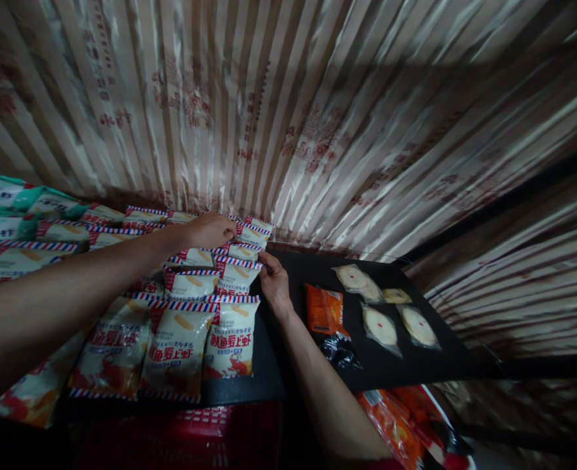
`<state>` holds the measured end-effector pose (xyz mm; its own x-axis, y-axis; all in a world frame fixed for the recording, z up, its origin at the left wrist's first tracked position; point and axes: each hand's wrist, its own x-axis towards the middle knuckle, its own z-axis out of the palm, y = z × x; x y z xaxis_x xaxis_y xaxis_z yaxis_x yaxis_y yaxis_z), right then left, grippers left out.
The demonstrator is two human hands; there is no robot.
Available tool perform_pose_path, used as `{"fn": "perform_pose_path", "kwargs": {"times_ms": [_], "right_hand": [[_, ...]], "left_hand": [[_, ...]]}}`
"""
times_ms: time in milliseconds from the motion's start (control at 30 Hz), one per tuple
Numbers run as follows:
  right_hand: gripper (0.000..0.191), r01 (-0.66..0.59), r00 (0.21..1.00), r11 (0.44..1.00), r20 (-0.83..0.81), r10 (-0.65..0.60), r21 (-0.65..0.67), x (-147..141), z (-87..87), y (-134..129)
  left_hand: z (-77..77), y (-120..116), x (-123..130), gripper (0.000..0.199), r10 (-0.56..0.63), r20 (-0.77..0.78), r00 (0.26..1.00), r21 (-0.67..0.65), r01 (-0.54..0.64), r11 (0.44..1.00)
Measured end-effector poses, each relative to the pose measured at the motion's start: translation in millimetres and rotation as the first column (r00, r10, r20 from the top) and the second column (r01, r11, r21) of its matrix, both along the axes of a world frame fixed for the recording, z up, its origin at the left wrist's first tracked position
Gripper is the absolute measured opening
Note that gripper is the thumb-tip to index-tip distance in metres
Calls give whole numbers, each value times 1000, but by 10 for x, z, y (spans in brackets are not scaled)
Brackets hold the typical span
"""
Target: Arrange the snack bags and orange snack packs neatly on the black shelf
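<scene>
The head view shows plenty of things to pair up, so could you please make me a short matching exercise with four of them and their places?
Things:
1. Left hand
2. Teal packets
3. Red basket
4. Right hand

Places:
A. Beneath the front row of white snack bags
B. By the right-hand end of the bag rows
C. At the picture's far left edge
D. At the back rows of bags

Pairs: 1-D, 2-C, 3-A, 4-B
</scene>
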<state>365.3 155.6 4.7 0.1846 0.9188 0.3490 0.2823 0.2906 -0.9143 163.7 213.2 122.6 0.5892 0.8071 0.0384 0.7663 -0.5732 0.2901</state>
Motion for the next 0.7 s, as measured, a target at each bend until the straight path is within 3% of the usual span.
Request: {"fn": "perform_pose_path", "kwargs": {"times_ms": [300, 700], "right_hand": [[30, 30, 999, 1000, 17, -30, 4, -13, -15, -14], [34, -20, 999, 1000, -29, 19, -8, -39, -51, 30]], "left_hand": [[8, 5, 12, 31, -25, -39, 999, 42, 27, 999], [-44, 93, -14, 37, 12, -60, 998, 32, -10, 999]]}}
